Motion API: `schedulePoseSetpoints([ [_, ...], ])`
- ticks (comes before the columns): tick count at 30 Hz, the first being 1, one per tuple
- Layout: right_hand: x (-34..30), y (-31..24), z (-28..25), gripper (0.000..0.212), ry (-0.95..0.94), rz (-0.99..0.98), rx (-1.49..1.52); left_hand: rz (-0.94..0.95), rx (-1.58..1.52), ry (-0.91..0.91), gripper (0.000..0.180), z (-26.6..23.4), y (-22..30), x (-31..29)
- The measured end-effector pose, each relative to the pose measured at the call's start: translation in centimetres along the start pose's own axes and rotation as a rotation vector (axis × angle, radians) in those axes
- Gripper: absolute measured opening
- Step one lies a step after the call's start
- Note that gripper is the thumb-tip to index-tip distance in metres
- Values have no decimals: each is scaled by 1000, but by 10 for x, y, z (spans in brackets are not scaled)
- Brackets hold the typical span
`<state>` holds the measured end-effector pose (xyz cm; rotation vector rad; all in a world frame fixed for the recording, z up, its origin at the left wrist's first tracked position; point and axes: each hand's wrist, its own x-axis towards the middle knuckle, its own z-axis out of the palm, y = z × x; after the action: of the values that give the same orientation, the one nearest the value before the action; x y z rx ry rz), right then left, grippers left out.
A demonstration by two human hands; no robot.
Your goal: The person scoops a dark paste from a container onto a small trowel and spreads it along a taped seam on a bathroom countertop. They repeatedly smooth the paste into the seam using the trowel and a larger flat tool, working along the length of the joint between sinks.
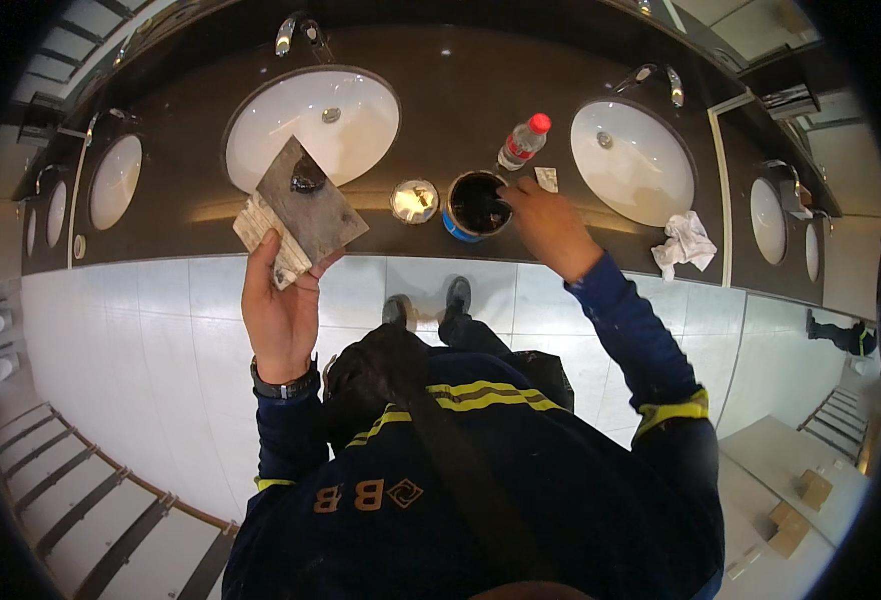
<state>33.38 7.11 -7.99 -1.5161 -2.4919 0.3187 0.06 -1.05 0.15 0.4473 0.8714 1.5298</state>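
Observation:
My left hand (282,325) grips a flat grey board (335,220), its thumb on a pale, worn strip (265,235) along the near side. A glossy dark blob of paste (306,176) sits near the board's far corner. My right hand (555,228) is at the right rim of an open can (466,231) with a blue label. Dark material fills the can's inside. The right fingers are bent together over the rim; whatever they pinch is hidden. Left of the can lies a shiny round lid (415,201).
A clear bottle with a red cap (523,143) stands behind the can, near a small pale piece (547,179). White basins (632,165) with chrome taps (675,86) are set into the dark counter (440,110). A crumpled white cloth (684,245) lies at the front edge.

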Motion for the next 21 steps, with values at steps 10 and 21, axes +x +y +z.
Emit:
schedulePoseSetpoints([
  [10, 67, 33, 57, 15, -67, -232, -153, -50, 18, 125, 48, -6, -43, 0],
  [21, 60, 32, 18, 17, -105, -145, 33, -15, 35, 124, 47, 9, -44, 0],
])
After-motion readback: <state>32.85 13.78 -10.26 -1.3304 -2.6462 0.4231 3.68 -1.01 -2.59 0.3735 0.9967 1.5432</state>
